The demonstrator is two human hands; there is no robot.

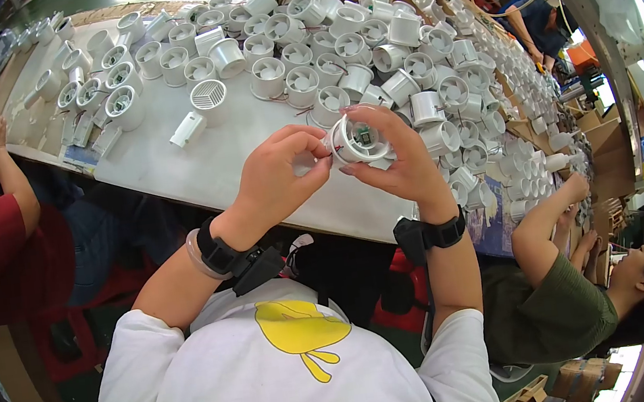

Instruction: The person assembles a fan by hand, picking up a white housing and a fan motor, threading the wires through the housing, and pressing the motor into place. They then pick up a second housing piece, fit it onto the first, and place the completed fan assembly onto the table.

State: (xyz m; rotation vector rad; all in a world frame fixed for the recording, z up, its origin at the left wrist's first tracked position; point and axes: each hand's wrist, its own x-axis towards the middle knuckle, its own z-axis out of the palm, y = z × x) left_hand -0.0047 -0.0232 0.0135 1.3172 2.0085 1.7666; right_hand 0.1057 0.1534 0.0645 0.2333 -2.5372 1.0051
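Note:
A white round fan housing [340, 146] is held up over the near edge of the table, its open side showing a small green circuit board within. My right hand [401, 154] is closed around it, fingers over the top and thumb beneath. My left hand [276, 176] pinches at the housing's left edge, thumb and forefinger together, where a bit of dark reddish wire shows. Whether those fingertips grip the wire or the rim is too small to tell. Left of my hands, a white housing with a slatted grille [209, 95] and a rectangular side piece lies on the table.
Many white fan units [302, 80] are heaped across the far and right side of the white table [171, 165]. Several housings with boards [122, 105] stand at the left. A person in red sits left; another in dark green [552, 309] works at the right.

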